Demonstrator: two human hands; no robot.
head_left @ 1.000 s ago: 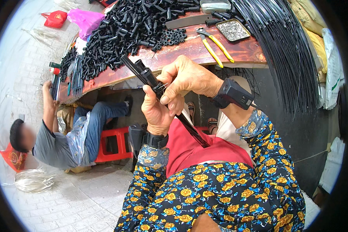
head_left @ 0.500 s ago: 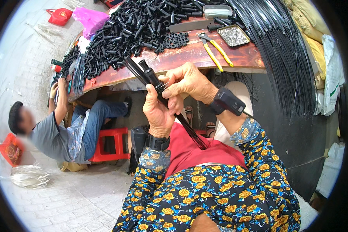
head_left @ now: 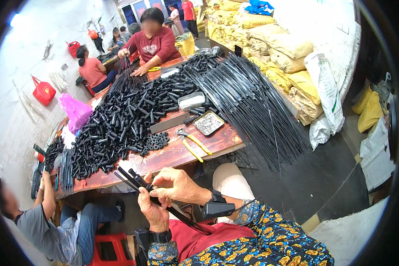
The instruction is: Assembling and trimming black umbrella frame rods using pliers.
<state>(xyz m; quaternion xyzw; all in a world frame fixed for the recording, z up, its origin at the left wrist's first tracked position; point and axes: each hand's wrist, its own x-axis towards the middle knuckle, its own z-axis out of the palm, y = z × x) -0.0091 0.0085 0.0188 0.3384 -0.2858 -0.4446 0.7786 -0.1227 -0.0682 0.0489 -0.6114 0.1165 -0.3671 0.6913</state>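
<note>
Gripping a slanting bundle of thin black rods (head_left: pixel 189 220), my left hand (head_left: pixel 154 214) curls closed around it, on my side of the yellow-handled pliers (head_left: pixel 199 144) and to their left. The bundle's long axis runs from its tips, left of the pliers, down and rightward to my lap below them. A black tube (head_left: pixel 140 180) lies along the upper rods. My right hand (head_left: pixel 181 187), nearer the pliers, bends thumb and forefinger nearly together at the tube's lower end; what they pinch, I can't make out.
</note>
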